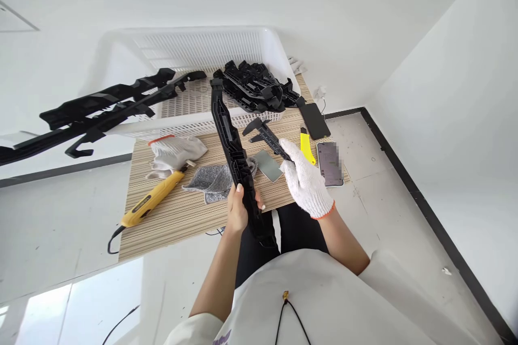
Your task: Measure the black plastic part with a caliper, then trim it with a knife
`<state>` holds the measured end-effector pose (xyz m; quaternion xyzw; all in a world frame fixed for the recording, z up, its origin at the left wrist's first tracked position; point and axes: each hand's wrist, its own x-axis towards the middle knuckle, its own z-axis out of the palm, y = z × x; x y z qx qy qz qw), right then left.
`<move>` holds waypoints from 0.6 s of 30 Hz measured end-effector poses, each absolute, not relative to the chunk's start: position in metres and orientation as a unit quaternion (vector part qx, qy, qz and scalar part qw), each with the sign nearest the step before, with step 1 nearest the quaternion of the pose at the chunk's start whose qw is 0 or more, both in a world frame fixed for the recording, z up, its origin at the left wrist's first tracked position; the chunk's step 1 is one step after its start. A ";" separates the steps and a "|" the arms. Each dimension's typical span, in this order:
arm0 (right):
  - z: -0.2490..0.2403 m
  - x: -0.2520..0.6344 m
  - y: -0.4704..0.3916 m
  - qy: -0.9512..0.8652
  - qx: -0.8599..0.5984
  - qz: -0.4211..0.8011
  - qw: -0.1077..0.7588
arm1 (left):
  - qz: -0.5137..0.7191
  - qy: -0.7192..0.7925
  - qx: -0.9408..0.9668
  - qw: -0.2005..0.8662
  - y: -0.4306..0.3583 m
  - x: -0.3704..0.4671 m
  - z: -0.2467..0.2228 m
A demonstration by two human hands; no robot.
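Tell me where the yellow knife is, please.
In the head view, the yellow knife lies on the right side of the table, just left of the lit phone.

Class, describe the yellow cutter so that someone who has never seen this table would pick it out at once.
Find the big white basket, then look at the striped tabletop in front of its right end. The cutter lies there between the gloved right hand and the lit phone. Unlike the longer yellow tool at far left, it has no cord.
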<state>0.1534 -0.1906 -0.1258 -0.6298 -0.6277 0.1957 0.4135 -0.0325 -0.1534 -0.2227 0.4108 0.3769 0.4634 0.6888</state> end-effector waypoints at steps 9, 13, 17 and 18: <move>-0.092 0.160 -0.171 -0.614 -0.713 0.170 0.294 | 0.440 0.377 0.447 0.682 -0.157 -0.035 -0.227; -0.088 0.158 -0.158 -0.655 -0.703 0.114 0.253 | 0.441 0.370 0.455 0.679 -0.157 -0.036 -0.228; -0.062 0.167 -0.141 -0.703 -0.682 0.038 0.201 | 0.450 0.365 0.465 0.669 -0.158 -0.036 -0.228; -0.052 0.171 -0.135 -0.717 -0.672 0.011 0.184 | 0.453 0.365 0.468 0.666 -0.158 -0.035 -0.227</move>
